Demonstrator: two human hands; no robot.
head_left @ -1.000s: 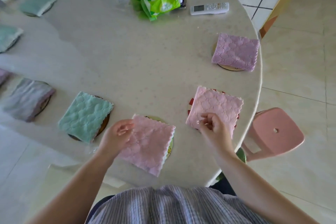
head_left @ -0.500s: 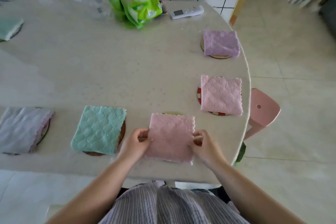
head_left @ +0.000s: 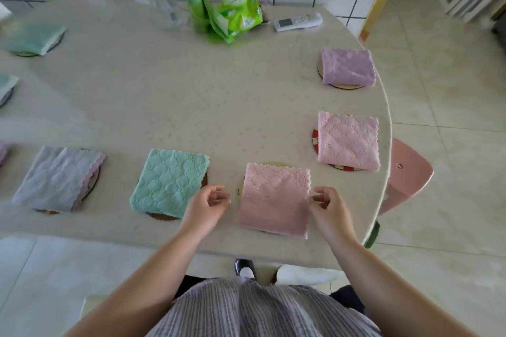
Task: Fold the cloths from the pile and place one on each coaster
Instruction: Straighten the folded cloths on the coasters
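Note:
A folded pink cloth (head_left: 275, 198) lies on a coaster (head_left: 273, 164) near the table's front edge. My left hand (head_left: 206, 206) hovers just left of it, fingers loosely curled and holding nothing. My right hand (head_left: 327, 209) is at the cloth's right edge, fingers loosely curled, apart from the cloth. Other folded cloths sit on coasters: a teal cloth (head_left: 169, 182), a grey-lilac cloth (head_left: 59, 178), a second pink cloth (head_left: 347, 141) and a purple cloth (head_left: 347, 67).
At the back of the table (head_left: 164, 107) stand a clear bottle (head_left: 161, 0), a green packet (head_left: 238, 13) and a white remote (head_left: 298, 22). More cloths (head_left: 35, 38) lie at the far left. A pink stool (head_left: 405, 175) stands right of the table edge.
One second ago my right hand touched the far pink cloth; then both hands squared the near pink cloth on its coaster. Now both have let go and drawn slightly apart from it.

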